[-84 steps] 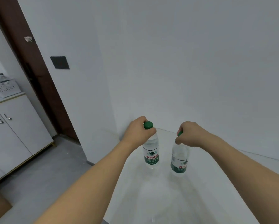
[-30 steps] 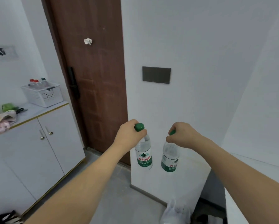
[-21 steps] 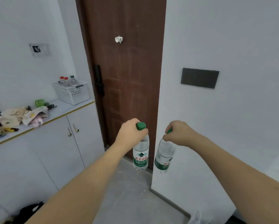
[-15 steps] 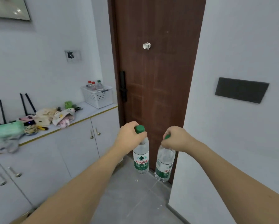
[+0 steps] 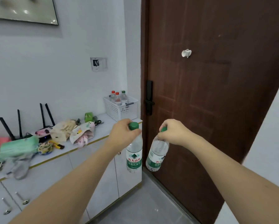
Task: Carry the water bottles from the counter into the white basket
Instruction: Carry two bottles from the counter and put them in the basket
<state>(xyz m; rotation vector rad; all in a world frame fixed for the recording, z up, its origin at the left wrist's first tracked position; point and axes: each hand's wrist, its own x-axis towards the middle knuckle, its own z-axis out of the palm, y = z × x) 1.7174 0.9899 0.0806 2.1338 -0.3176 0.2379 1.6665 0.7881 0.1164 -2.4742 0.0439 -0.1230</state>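
Observation:
My left hand grips the neck of a clear water bottle with a green cap and green label, which hangs upright in the air. My right hand holds a second green-labelled water bottle by its top, tilted slightly to the left. The white basket stands on the far end of a white cabinet top, beside the door. Three bottles stand inside it, two with red caps and one with a green cap. Both held bottles hang below and in front of the basket.
A brown door with a black handle fills the right. The white cabinet top carries a router with black antennas, bags, a green pouch and other clutter. Grey floor lies below.
Both bottles were lifted off the white counter and carried as the view swung left. The cabinet and the white basket have come closer and moved toward the middle of the view.

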